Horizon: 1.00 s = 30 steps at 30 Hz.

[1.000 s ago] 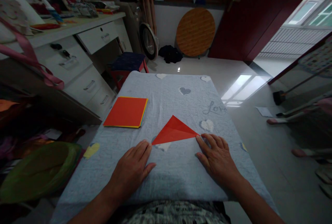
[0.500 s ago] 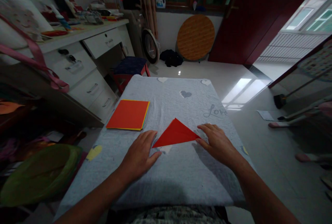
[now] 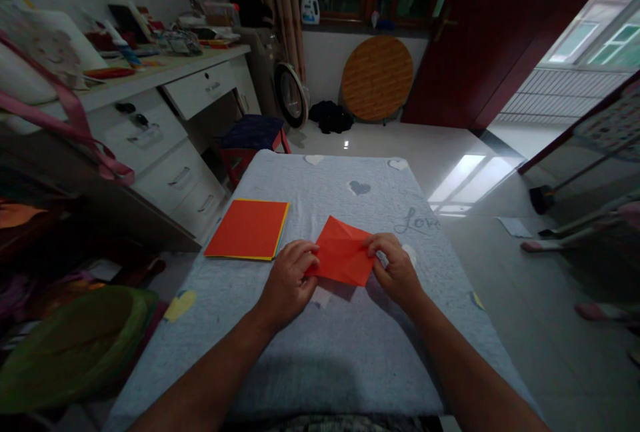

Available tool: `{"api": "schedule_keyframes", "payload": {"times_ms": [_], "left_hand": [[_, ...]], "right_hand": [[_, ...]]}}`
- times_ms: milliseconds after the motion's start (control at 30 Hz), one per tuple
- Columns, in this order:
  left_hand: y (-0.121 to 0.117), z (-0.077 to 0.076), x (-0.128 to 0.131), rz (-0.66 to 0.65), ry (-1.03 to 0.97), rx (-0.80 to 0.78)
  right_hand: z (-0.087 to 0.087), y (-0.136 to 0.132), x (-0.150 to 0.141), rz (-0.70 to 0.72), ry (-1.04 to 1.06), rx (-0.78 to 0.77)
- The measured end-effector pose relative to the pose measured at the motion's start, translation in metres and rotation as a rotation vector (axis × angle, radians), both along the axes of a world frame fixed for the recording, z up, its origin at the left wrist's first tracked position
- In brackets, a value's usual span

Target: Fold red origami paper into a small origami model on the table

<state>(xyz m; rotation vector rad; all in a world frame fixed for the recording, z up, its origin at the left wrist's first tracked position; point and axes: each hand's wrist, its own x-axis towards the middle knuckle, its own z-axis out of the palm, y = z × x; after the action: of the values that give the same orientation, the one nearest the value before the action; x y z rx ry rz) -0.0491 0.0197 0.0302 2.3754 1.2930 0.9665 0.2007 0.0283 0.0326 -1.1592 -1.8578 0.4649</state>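
left hand (image 3: 289, 280) and right hand (image 3: 395, 267) pinch opposite sides of creased red paper (image 3: 343, 252), over cloth-covered table (image 3: 320, 359), right of paper stack (image 3: 247, 229).

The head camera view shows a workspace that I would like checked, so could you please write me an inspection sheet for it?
Surface: table under a pale blue-grey cloth with heart prints, lightly wrinkled.
Job's things: creased orange-red paper sheet between the hands; square paper stack, red-orange on top, lying to its left.
Clutter: assorted small items on the white wooden desk; dark fabric bundle on the floor.
Hands: left hand and right hand each grip a side of the sheet.
Cables: nothing seen.
Surroundings: dark-topped red stool; round wooden board against the wall.
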Motion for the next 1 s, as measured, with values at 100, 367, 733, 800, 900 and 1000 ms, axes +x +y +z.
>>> {"api": "schedule_keyframes", "payload": {"times_ms": [100,367,733,800,900,1000], "left_hand": [[0.002,-0.001,-0.001,0.012,0.024,0.024],[0.005,-0.002,-0.002,0.041,-0.022,0.070],[0.005,-0.005,-0.003,0.080,-0.555,-0.287],[0.010,-0.009,-0.004,0.031,-0.631,-0.393],[0.015,-0.011,-0.003,-0.064,-0.783,-0.511],[0.013,-0.005,0.000,-0.166,-0.972,-0.708]], "right_hand": [[0.001,-0.002,-0.003,-0.034,-0.017,0.003],[-0.005,0.000,0.002,-0.073,-0.042,0.031],[-0.007,-0.006,-0.002,0.033,0.400,-0.326],[-0.007,-0.006,-0.006,0.052,0.639,-0.482],[-0.003,-0.006,-0.013,0.156,0.868,-0.648],[0.001,-0.006,-0.017,0.220,0.915,-0.732]]}}
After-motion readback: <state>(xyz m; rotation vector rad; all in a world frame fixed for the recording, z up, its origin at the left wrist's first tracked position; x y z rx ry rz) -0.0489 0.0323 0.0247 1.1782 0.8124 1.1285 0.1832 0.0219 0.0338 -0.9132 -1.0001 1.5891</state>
